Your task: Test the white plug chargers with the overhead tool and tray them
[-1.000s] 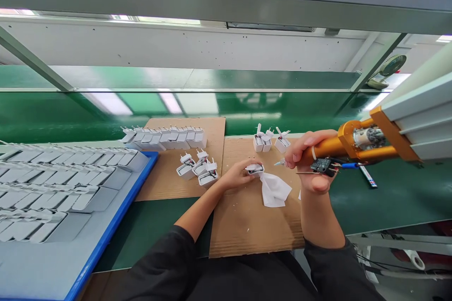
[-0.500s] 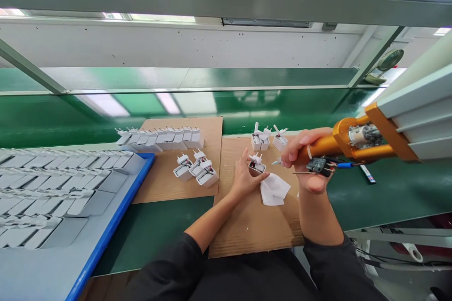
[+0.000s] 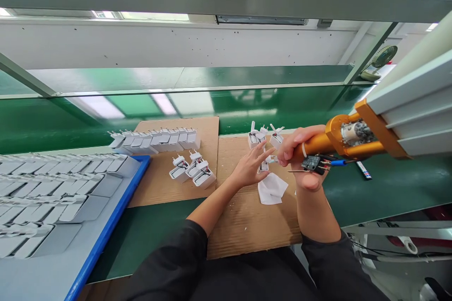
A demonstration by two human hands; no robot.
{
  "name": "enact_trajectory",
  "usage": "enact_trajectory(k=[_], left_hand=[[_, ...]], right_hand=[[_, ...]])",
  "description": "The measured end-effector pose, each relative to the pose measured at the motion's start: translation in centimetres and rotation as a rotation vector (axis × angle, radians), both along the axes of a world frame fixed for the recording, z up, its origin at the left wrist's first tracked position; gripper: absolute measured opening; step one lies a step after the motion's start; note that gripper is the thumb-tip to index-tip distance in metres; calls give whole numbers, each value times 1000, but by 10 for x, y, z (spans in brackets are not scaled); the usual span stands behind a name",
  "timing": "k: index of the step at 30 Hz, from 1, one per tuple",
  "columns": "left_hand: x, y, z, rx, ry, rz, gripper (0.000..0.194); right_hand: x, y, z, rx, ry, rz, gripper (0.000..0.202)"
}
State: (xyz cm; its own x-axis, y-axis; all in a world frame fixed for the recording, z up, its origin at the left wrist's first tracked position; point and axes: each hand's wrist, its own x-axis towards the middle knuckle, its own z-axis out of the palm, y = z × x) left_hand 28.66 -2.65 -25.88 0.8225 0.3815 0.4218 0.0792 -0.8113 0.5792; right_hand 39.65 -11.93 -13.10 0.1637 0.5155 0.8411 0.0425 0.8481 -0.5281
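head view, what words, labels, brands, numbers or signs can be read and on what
None can be read.
White stick with coloured bands: any print too small.
Black microswitch on the orange tool: any marking too small.
White plug adapters: no legible text.

A green surface carries a blue-rimmed tray at the left, a slim white stick at the right and, between them, a left cardboard sheet and a right cardboard sheet. The left bears a row of white cases and, nearer, three open cases; the right, a white cloth and more open cases.
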Motion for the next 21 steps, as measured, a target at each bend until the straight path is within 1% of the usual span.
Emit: enact_trajectory(k=[1,3,6,7,10,12,13,14,16,18,19,21], left_hand=[[-2,-2,2,21,21,33,67],[-7,-8,1,32,36,155,62],[-17,-21,-11,-6,38,407,58],[-18,-26,-16,-31,53,469,59],[-12,-38,-27,-119,121,563,68],[-1,-41,-28,-172,158,587,71],[6,-41,-27,-191,170,599,69],[12,-40,-26,-207,178,610,63],[20,-37,-20,-234,183,595,46],[22,-33,-14,-278,159,520,30],[19,-32,-10,-305,135,467,27],[10,-30,-3,-360,83,378,28]], right_hand=[[0,0,0,3,0,9,47],[0,1,0,6,4,28,47],[-1,1,0,8,15,21,48],[-2,1,0,12,19,12,49],[-4,1,1,21,22,9,50],[-4,0,1,27,24,23,49],[-4,0,1,30,22,30,49],[-4,0,2,29,16,34,48],[-3,-1,3,24,3,22,46],[-3,-1,4,10,-17,-15,44],[-2,-1,5,7,-31,-32,43],[-3,-1,7,13,-54,-44,41]])
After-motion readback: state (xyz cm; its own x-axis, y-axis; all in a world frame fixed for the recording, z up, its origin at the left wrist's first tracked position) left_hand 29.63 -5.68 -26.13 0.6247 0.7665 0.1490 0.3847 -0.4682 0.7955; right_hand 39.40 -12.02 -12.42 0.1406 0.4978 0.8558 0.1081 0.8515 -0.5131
